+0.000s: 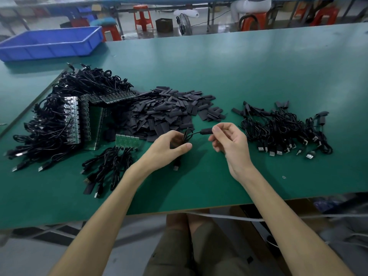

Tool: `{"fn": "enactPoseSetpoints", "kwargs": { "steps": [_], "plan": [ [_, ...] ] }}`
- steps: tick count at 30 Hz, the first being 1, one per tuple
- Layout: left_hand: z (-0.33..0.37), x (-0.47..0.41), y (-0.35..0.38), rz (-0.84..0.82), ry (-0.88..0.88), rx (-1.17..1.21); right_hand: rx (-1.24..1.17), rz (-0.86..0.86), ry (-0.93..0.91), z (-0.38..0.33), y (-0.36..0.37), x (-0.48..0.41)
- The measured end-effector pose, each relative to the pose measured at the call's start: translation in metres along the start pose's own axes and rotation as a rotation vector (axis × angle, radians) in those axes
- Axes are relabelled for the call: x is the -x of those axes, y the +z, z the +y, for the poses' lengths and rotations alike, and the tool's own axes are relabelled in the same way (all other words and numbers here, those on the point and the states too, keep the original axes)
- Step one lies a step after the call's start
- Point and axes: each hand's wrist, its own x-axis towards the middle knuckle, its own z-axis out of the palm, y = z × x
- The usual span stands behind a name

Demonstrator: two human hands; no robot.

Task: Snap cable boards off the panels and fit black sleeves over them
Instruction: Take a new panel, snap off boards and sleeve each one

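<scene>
Above the green bench, the right hand pinched a sleeved board while the left hand gripped its coiled cable, beside the sleeve pile.

The left hand covers most of the cable it holds. The right hand pinches a sleeve, and what is inside the sleeve is hidden. The panels are half buried under a black pile. The left edge cuts off the bin. The top edge cuts off a person on a stool. A tiny speck on the table is too small to tell.
</scene>
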Motion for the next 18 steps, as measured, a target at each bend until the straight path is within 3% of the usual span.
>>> {"fn": "enactPoseSetpoints", "kwargs": {
  "steps": [2, 5, 10, 14, 18],
  "plan": [
    [0.007, -0.001, -0.002, -0.049, 0.020, -0.009, -0.019, -0.005, 0.001, -0.001, 0.001, 0.000],
    [0.019, -0.005, 0.003, -0.051, 0.021, 0.158, -0.033, 0.005, 0.018, 0.000, 0.002, -0.002],
    [0.056, -0.036, 0.008, 0.046, -0.119, 0.523, 0.284, -0.068, 0.002, 0.005, 0.008, -0.003],
    [0.092, -0.073, 0.015, 0.037, -0.139, 0.517, 0.513, -0.188, -0.024, 0.010, 0.014, -0.002],
    [0.114, -0.102, 0.040, -0.083, -0.229, 0.427, 0.671, -0.226, -0.054, 0.009, 0.018, -0.001]
  ]
}}
